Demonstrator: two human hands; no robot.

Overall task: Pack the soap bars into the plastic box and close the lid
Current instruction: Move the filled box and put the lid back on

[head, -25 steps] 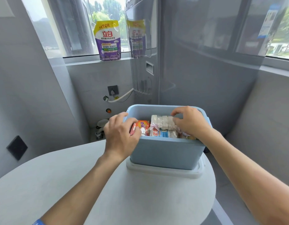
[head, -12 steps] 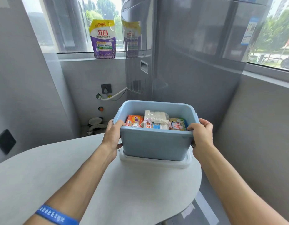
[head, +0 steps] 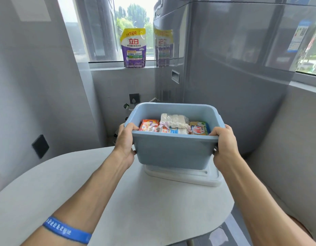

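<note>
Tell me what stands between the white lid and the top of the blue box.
The blue box itself: it sits over the white lid, gripped by the left hand and right hand. Its open top is clear.

A purple and white plastic detergent pouch (head: 133,48) stands upright on the grey window sill (head: 118,65), far behind the round white worktop (head: 136,201).

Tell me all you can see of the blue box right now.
The blue box is an open, rectangular tub of smooth, opaque light-blue plastic with rounded corners and a rolled rim. It is upright, with no lid on it. The left hand and right hand grip its two ends at the rim. Inside lie wrapped soap packs, well below the rim. Directly under it, on the round table, lies the white lid; whether the box touches the lid I cannot tell.
</note>
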